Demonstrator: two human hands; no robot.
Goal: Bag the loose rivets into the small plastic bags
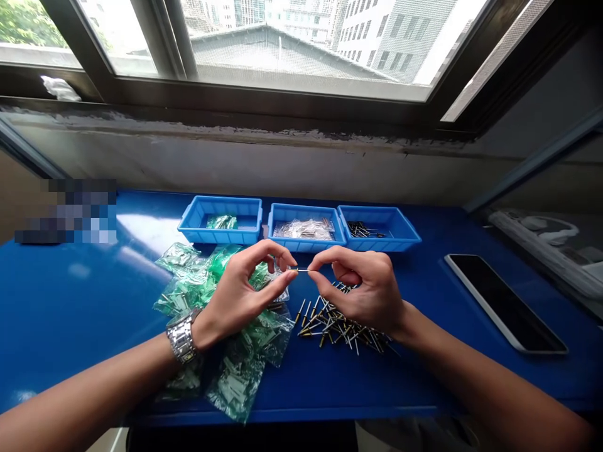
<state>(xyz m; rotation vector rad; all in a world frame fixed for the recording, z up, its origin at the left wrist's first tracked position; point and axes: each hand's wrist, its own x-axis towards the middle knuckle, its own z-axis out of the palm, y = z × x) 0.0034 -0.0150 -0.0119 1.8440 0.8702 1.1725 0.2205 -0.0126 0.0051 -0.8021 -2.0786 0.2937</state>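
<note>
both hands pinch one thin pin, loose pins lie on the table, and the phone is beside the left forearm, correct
The phone is beside the right forearm, not the left, as the head view shows. The left hand and right hand pinch one thin pin, and loose pins lie on the table.

No text, label, brand, number or sign can be read.
</note>
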